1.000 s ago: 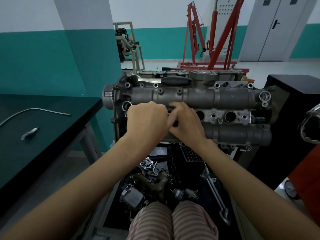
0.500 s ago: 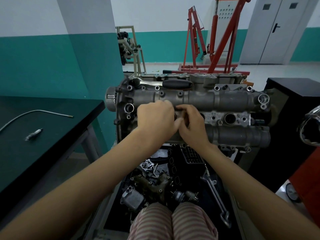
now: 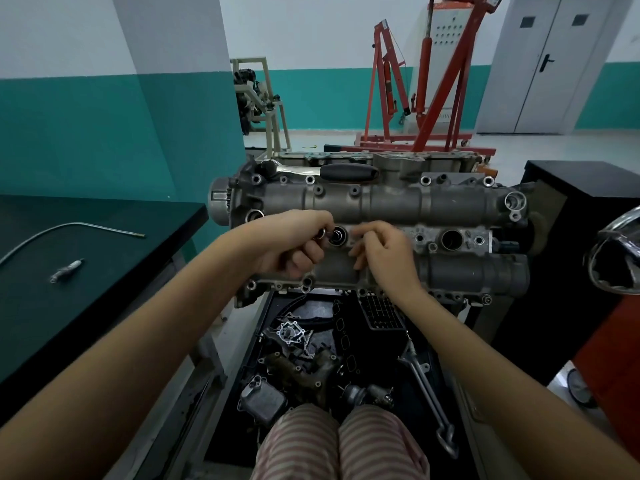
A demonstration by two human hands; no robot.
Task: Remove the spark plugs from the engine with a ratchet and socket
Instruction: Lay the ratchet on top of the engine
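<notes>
The grey engine head (image 3: 391, 202) lies across a stand in front of me. My left hand (image 3: 294, 247) grips a small shiny metal piece, apparently the socket (image 3: 322, 233), just left of an open spark plug well (image 3: 337, 236). My right hand (image 3: 384, 254) hovers just right of that well, fingers loosely curled with nothing visible in them. A second open well (image 3: 452, 240) shows further right. The black-handled ratchet (image 3: 348, 173) rests on top of the engine. One removed spark plug (image 3: 65, 271) lies on the dark table (image 3: 104, 306) at the left.
A bent metal tube (image 3: 69, 226) lies on the table. Below the engine, a black tray (image 3: 429, 351) holds loose parts and a long wrench (image 3: 427, 393). A black cabinet (image 3: 585, 209) stands to the right, a red engine hoist (image 3: 415, 91) behind.
Both hands were bunched together over the well. My left hand has drawn back to the left with the metal piece, and the well's mouth now shows between the hands.
</notes>
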